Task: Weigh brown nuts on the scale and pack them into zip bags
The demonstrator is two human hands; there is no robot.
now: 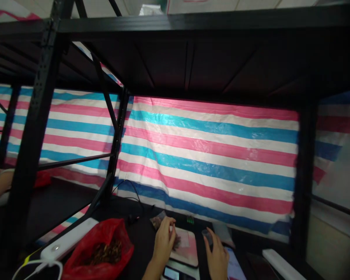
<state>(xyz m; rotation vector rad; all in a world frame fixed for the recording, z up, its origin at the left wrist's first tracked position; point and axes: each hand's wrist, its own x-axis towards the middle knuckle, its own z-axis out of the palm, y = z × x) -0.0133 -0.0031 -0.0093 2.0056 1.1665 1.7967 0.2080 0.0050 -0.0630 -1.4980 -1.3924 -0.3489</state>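
My left hand [162, 243] is over the left side of a digital scale [188, 252], thumb and fingertips pinched together; whatever they hold is too small to make out. Just beside those fingers, a small heap of brown bits [177, 242] lies on the scale's pale platform. To the right of the scale, my right hand [218, 254] grips a small clear plastic cup [206, 235] between thumb and fingers. A small clear bag with brown contents [156, 221] lies behind my left hand. On the left stands an open red bag [100, 237] of dried brown pieces [106, 252].
A white power bank-like bar [70, 238] with a cable lies left of the red bag. Right of my hands are a grey pouch [222, 233], a phone [235, 266] and a white bar [282, 264]. A black shelf [192, 23] hangs overhead. Another person's arm [1, 186] shows far left.
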